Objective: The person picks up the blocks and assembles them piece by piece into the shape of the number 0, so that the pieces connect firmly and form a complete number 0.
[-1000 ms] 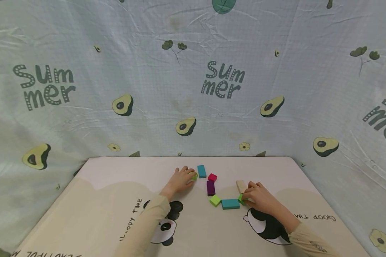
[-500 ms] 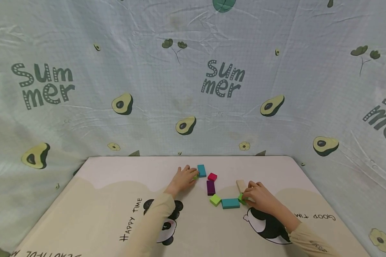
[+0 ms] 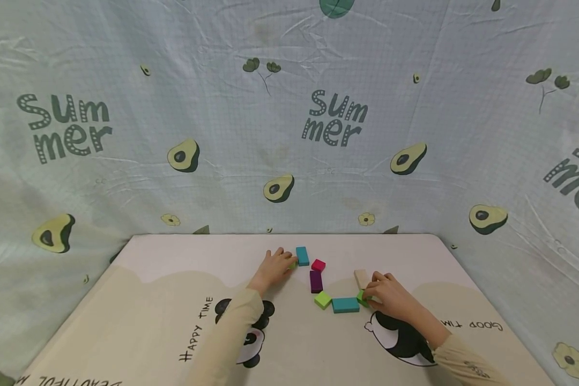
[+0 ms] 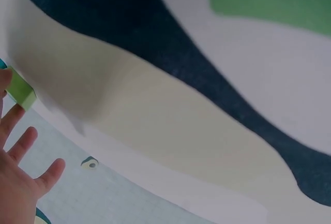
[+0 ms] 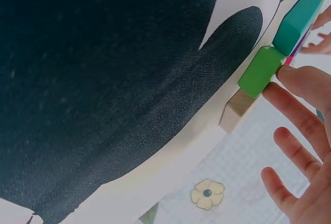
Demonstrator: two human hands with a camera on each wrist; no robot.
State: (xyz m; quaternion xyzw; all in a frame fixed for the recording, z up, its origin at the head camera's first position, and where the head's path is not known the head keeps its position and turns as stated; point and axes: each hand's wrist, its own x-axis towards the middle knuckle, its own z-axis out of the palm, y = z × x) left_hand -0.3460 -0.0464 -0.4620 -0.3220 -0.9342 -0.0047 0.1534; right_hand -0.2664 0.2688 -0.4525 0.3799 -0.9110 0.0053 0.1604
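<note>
At the left end of a line of blocks, my left hand (image 3: 272, 268) pinches a light green block (image 4: 20, 88) between thumb and index finger. The other fingers stay spread. This block touches or nearly touches an upright-lying blue block (image 3: 302, 256). My right hand (image 3: 391, 297) has thumb and index finger on a green block (image 5: 262, 72), holding it on the table. The green block sits between a teal block (image 3: 346, 305) and a plain wooden block (image 3: 361, 279). In the head view, fingers partly cover both held blocks.
A red block (image 3: 318, 265), a purple block (image 3: 316, 281) and a lime block (image 3: 323, 300) lie between the hands, part of a curved row. The table (image 3: 164, 300) bears panda prints and lettering. A printed cloth (image 3: 222, 118) hangs behind its far edge.
My left hand has shifted slightly right with the light green block, bringing it closer to the blue block. The right hand and the other blocks look still.
</note>
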